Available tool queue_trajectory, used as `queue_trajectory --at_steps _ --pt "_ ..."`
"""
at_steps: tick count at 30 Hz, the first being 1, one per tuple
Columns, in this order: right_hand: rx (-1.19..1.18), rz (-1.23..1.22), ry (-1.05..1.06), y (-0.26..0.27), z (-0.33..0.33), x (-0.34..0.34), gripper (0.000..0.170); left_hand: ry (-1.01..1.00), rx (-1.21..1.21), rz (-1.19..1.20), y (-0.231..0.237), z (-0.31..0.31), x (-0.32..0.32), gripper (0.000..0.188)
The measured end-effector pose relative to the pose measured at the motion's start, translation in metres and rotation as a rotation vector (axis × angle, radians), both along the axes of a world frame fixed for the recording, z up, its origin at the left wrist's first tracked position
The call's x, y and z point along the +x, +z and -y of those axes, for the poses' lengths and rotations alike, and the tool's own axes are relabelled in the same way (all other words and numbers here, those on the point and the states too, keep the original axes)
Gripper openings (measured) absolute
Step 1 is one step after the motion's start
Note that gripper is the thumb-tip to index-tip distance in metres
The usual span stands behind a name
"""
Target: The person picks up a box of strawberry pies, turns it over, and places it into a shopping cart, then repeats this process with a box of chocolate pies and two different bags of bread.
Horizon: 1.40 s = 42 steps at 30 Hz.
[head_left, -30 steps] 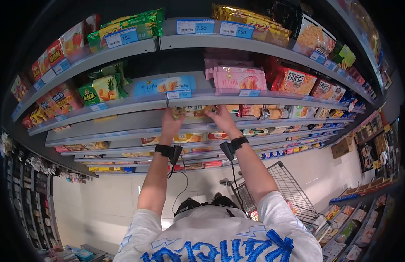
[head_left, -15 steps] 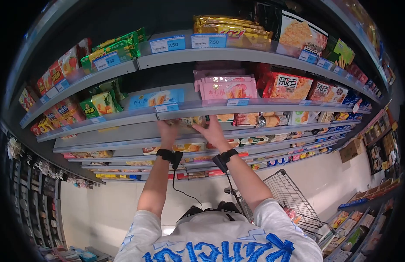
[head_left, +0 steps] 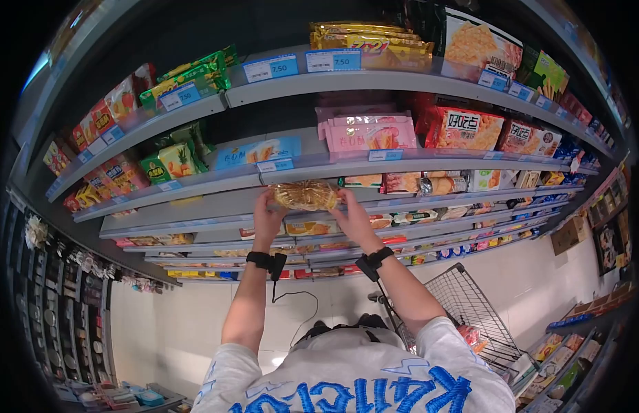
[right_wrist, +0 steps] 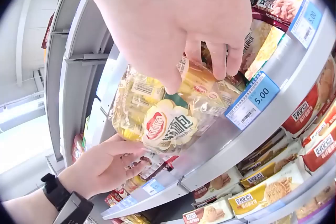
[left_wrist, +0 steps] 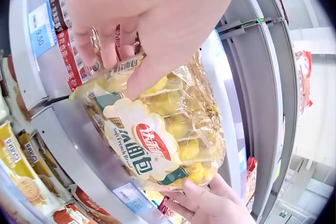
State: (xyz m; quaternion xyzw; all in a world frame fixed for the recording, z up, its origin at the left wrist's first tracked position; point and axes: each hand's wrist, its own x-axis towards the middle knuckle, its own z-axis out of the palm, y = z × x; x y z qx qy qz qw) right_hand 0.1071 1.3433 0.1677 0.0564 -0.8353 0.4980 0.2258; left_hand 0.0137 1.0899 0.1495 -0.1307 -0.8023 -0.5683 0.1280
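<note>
Both hands hold a clear bag of soft French bread (head_left: 305, 196), its yellow rolls showing through the film. My left hand (head_left: 268, 219) grips the bag's left end and my right hand (head_left: 354, 220) its right end. In the left wrist view the white flower-shaped label (left_wrist: 139, 142) faces the camera, with the left thumb lying across the bag above it. The right wrist view shows the same bag (right_wrist: 170, 124) between the thumb and fingers of the right hand (right_wrist: 173, 24). In front of the shelf edge, the bag overlaps the lower shelf in the head view.
Pink packs (head_left: 371, 134), a blue pack (head_left: 257, 151) and red cracker packs (head_left: 464, 129) line the shelf above. Price tags (right_wrist: 253, 100) run along the shelf edges. Lower shelves hold biscuit boxes (right_wrist: 268, 190). A wire shopping cart (head_left: 471, 303) stands at the right.
The bread bag, partly hidden under the shelf edge before, has come out towards me and tilted, showing its rolls from above. Both hands have moved with it.
</note>
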Motion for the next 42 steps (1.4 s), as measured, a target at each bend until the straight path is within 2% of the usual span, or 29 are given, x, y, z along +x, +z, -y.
queue_trajectory --at_steps 3,6,9,11,15,16,17,18,19,20,21,23,24,25,27,28,29,31,32,33,35,36,37,39,40,42 --pt "-0.009 0.046 0.014 -0.009 -0.002 0.010 0.045 0.007 -0.087 0.020 -0.006 0.004 0.022 0.044" --pt "-0.050 0.043 0.101 -0.021 -0.002 0.018 0.047 -0.016 -0.042 -0.054 -0.025 0.014 0.044 0.052" --pt "-0.095 0.030 0.113 -0.006 0.002 0.038 0.051 -0.039 -0.076 -0.106 0.002 0.010 0.081 0.056" --pt "-0.139 -0.074 0.092 0.012 0.003 0.044 0.050 0.014 -0.139 -0.211 0.031 0.006 0.095 0.057" --pt "-0.346 -0.154 0.101 0.059 0.005 0.071 0.047 -0.007 -0.139 -0.347 0.067 0.001 0.116 0.051" --pt "-0.323 -0.132 0.087 0.063 0.001 0.079 0.055 -0.082 0.000 -0.281 0.072 -0.002 0.123 0.049" --pt "-0.326 -0.123 0.080 0.069 -0.001 0.087 0.055 -0.154 0.141 -0.211 0.077 -0.005 0.130 0.047" --pt "-0.438 -0.070 0.146 0.074 -0.003 0.096 0.060 -0.159 0.139 -0.200 0.080 -0.006 0.137 0.047" --pt "-0.549 -0.018 0.212 0.075 -0.007 0.103 0.066 -0.216 0.333 -0.059 0.082 -0.007 0.143 0.044" --pt "-0.487 -0.002 0.236 0.065 -0.016 0.110 0.078 -0.270 0.527 0.082 0.086 -0.008 0.148 0.041" --pt "-0.486 0.002 0.231 0.063 -0.014 0.120 0.078 -0.273 0.530 0.087 0.091 -0.011 0.155 0.041" --pt "-0.576 -0.008 0.342 0.062 -0.009 0.141 0.083 -0.198 0.938 0.359 0.100 -0.018 0.167 0.035" --pt "-0.776 0.102 0.441 0.053 -0.008 0.151 0.086 -0.201 0.918 0.374 0.100 -0.019 0.171 0.034" --pt "-0.772 0.106 0.437 0.049 -0.008 0.159 0.086 -0.202 0.922 0.378 0.092 -0.018 0.173 0.034" --pt "-0.675 0.284 0.474 0.043 -0.008 0.176 0.083 -0.203 0.872 0.527 0.076 -0.017 0.178 0.036" --pt "-0.664 0.303 0.432 0.034 -0.008 0.178 0.073 -0.223 0.867 0.545 0.073 -0.017 0.182 0.039" --pt "-0.661 0.303 0.433 0.028 -0.010 0.181 0.073 -0.223 0.870 0.544 0.072 -0.016 0.186 0.039" --pt "-0.926 0.392 0.381 0.022 -0.014 0.184 0.064 -0.217 0.795 0.598 0.073 -0.015 0.196 0.042" --pt "-0.992 0.388 0.360 0.019 -0.014 0.186 0.059 -0.216 0.751 0.642 0.075 -0.012 0.202 0.050" --pt "-0.992 0.388 0.359 0.018 -0.014 0.186 0.059 -0.217 0.750 0.643 0.070 -0.012 0.206 0.050" --pt "-1.033 0.373 0.333 0.015 -0.014 0.185 0.059 -0.197 0.573 0.522 0.057 -0.009 0.212 0.058" --pt "-1.033 0.370 0.334 0.014 -0.014 0.184 0.059 -0.102 0.402 0.422 0.057 -0.010 0.217 0.061" --pt "-1.025 0.369 0.308 0.013 -0.014 0.183 0.059 -0.102 0.402 0.420 0.057 -0.008 0.222 0.061" --pt "-1.016 0.366 0.286 0.016 -0.011 0.182 0.060 -0.229 0.285 0.320 0.063 -0.007 0.228 0.061" --pt "-0.957 0.344 0.257 0.019 -0.007 0.182 0.062 -0.334 0.406 0.429 0.068 -0.011 0.233 0.067" --pt "-0.893 0.320 0.236 0.027 0.001 0.182 0.064 -0.402 0.398 0.475 0.082 -0.022 0.241 0.071"
